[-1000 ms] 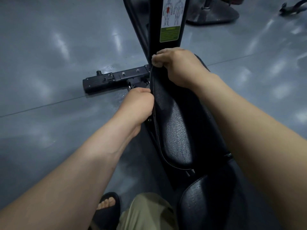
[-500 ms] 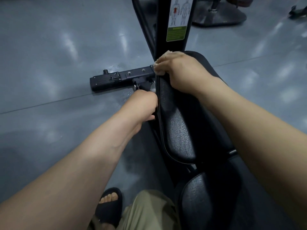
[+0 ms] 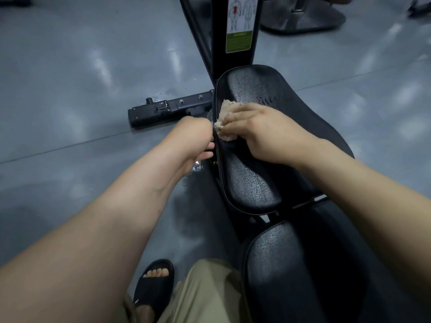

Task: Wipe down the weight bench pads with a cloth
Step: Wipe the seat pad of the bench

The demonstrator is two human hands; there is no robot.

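Your right hand (image 3: 263,134) clutches the crumpled cloth (image 3: 225,122), pressing it on the left edge of the bench's back pad (image 3: 256,183). Your left hand (image 3: 198,141), just at the cloth's 9 o'clock, curls round what seems to be the pad's rim.

Both forearms bare, stretched forward. Right hand (image 3: 263,134) palm down, fingers curled over a wadded cloth (image 3: 225,121). Left hand (image 3: 194,141) knuckles up, fingers hooked on the edge of the pad (image 3: 256,183).

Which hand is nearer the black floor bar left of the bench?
Left. The left hand grips the left edge of the pad, right of the floor bar; the right hand holds the cloth on the pad, farther right.
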